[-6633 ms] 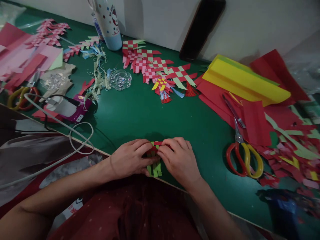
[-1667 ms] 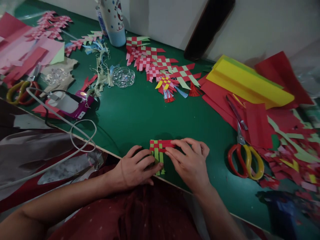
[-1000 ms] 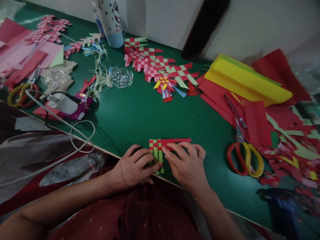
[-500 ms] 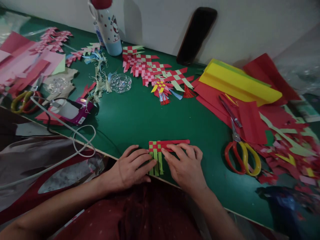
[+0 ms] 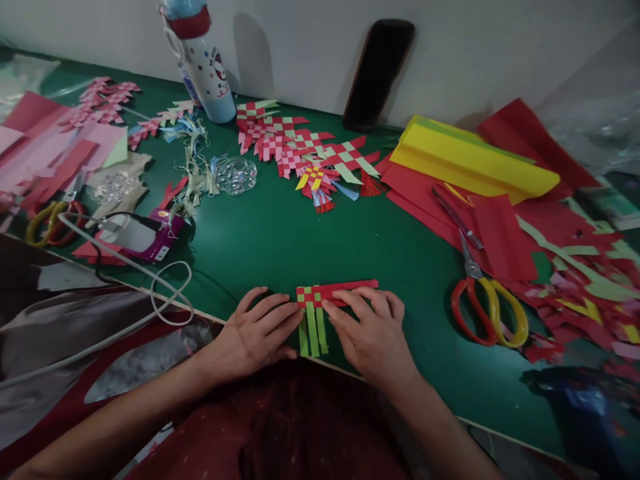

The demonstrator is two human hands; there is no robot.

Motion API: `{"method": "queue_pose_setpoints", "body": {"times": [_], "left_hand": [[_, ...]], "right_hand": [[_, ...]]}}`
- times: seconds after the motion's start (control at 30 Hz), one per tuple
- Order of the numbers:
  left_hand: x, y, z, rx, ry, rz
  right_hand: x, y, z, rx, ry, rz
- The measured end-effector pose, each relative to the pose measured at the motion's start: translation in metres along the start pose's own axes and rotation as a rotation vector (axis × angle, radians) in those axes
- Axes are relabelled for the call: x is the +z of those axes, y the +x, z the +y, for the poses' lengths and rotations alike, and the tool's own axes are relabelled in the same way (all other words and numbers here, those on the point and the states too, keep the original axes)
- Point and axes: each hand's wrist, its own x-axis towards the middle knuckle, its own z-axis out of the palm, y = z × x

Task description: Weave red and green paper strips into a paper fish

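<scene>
1 red-and-green woven paper piece (image 5: 310, 297) lies at the near edge of the table (image 5: 250, 230), centre. Left hand (image 5: 255, 328): grip wide, fingertips at the weave's left edge. Right hand (image 5: 374, 328): on the red strips (image 5: 363, 285); cannot tell whether its grip pinches. Far left: 1 clear scalloped dish (image 5: 254, 179) holding small beads (image 5: 237, 175); 1 upright bottle (image 5: 207, 70), contents hidden.

The left forearm (image 5: 150, 401) slants in bare from the lower left corner, ending in the left hand (image 5: 261, 331), back upward, its fingers apart and gently bent. The right forearm (image 5: 434, 415) rises bare from the bottom edge, leaning left; the right hand (image 5: 371, 328) faces it, back upward, fingers curved, index fingertip near the thumb.
</scene>
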Motion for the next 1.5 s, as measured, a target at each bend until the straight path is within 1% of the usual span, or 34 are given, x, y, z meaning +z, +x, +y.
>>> {"method": "queue_pose_setpoints", "body": {"times": [0.23,0.37,0.47,0.57,0.7,0.8,1.0,1.17,1.27,1.5], "left_hand": [[0.0,0.0,-0.002,-0.011,-0.023,0.009],[-0.002,-0.001,-0.004,-0.023,-0.058,0.018],[-0.005,0.004,-0.009,-0.096,-0.071,0.069],[-0.006,0.016,-0.015,-0.187,-0.123,0.119],[-0.003,0.034,-0.019,-0.345,-0.182,0.084],[0.0,0.041,-0.018,-0.403,-0.185,0.063],[0.0,0.046,-0.014,-0.428,-0.179,0.032],[-0.001,0.047,-0.013,-0.439,-0.167,0.034],[-0.001,0.046,-0.014,-0.428,-0.168,0.026],[-0.001,0.045,-0.013,-0.379,-0.15,0.02]], "right_hand": [[0.003,0.02,-0.012,0.05,0.048,0.043],[0.005,0.021,-0.025,0.04,0.141,0.031],[0.003,0.011,-0.034,-0.007,0.19,0.023],[0.003,-0.002,-0.04,-0.063,0.21,-0.02],[0.005,-0.016,-0.042,-0.105,0.177,-0.074],[0.008,-0.021,-0.041,-0.114,0.156,-0.082],[0.01,-0.022,-0.04,-0.116,0.151,-0.036],[0.011,-0.022,-0.04,-0.126,0.147,0.007],[0.012,-0.023,-0.039,-0.125,0.157,0.025],[0.009,-0.024,-0.039,-0.098,0.16,0.02]]}}
